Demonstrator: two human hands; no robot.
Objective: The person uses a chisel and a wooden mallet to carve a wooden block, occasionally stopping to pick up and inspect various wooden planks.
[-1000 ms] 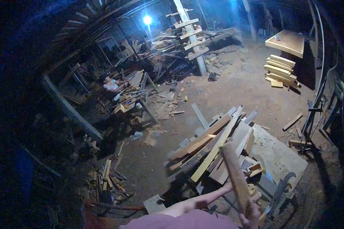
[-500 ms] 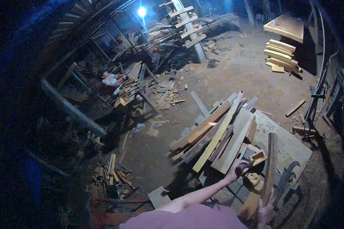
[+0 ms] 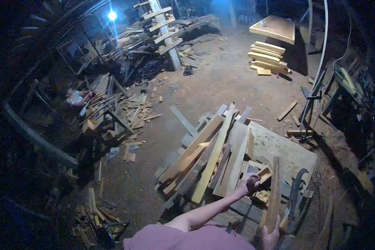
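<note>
right hand (image 3: 271, 236) fingers clasp the wood strip (image 3: 275, 187) at its foot; left hand (image 3: 246, 184) clenches a dark piece (image 3: 253, 178).

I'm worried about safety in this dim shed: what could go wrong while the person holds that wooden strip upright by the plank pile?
The wooden strip stands upright, held only low down by the right hand; it might tip. The loosely stacked plank pile could slide. Dim light may hide the curved dark object beside it.
</note>
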